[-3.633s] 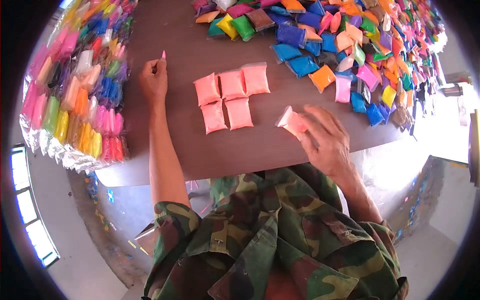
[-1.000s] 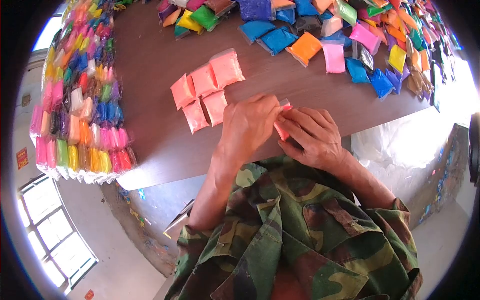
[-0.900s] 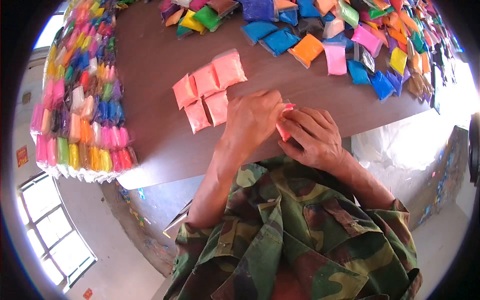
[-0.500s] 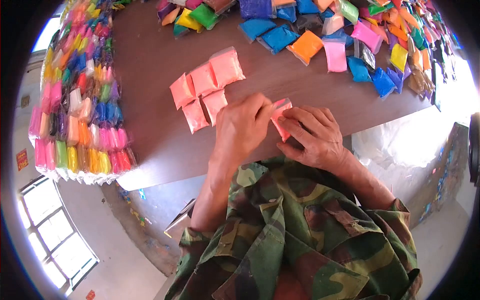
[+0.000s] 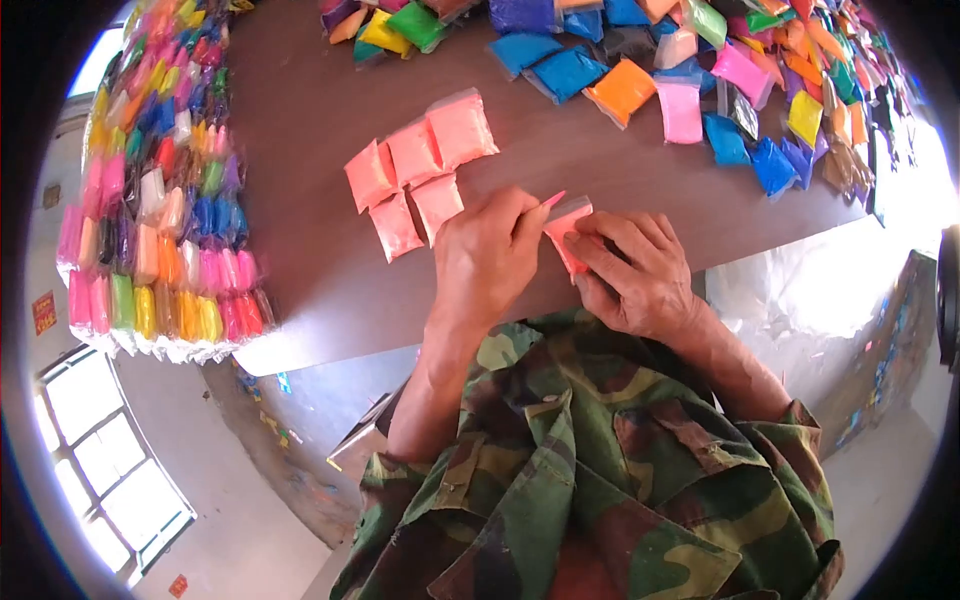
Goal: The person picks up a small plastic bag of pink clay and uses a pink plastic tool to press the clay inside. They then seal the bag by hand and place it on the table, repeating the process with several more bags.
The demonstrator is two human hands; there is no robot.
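My right hand (image 5: 640, 270) pinches a small clear plastic bag of salmon-pink material (image 5: 567, 235) near the table's front edge. The bag's upper end points away from me. Beside it, my left hand (image 5: 485, 250) is closed, with a thin pink pointed strip (image 5: 555, 199) sticking out between thumb and forefinger, close to the bag's top; the rest of the strip is hidden by the fingers. Just beyond my left hand, several similar salmon-pink bags (image 5: 415, 152) lie flat on the table in two rows, almost touching one another.
Stacked rows of many-coloured packets (image 5: 150, 210) line the left side of the brown table (image 5: 300, 250). A loose heap of coloured bags (image 5: 740, 70) covers the far right, with blue (image 5: 567, 75) and orange (image 5: 622, 90) ones at its near side. White plastic sheeting (image 5: 790, 280) lies right of the table edge.
My left hand has drawn slightly from the bag, and the pink strip now shows apart from the bag's top. My right hand keeps its hold. The whole view has shifted a little.
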